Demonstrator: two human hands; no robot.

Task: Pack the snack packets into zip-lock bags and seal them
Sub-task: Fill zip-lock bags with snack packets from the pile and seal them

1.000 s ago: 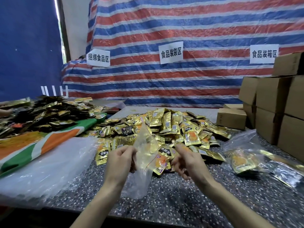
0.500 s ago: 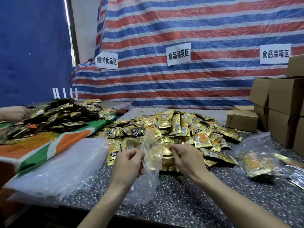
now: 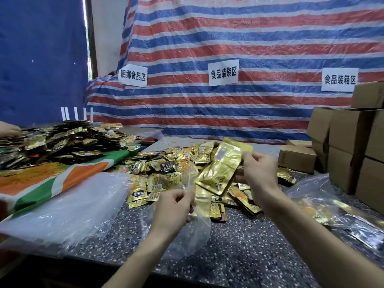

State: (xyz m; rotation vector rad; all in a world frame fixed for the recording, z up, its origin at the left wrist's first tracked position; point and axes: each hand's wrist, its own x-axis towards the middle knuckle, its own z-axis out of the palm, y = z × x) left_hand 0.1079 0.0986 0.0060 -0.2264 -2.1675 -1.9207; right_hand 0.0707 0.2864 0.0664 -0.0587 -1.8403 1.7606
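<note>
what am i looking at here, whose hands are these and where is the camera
There is no machine here. A person wears one camera on the head, looking forward and down, so the two bare arms are that person's own. The left hand pinches the top of a clear zip-lock bag that hangs down to the speckled table. The right hand holds a gold snack packet tilted above the bag's mouth. Behind them lies a heap of snack packets. Cardboard boxes stand to the right, with filled bags in front of them.
</note>
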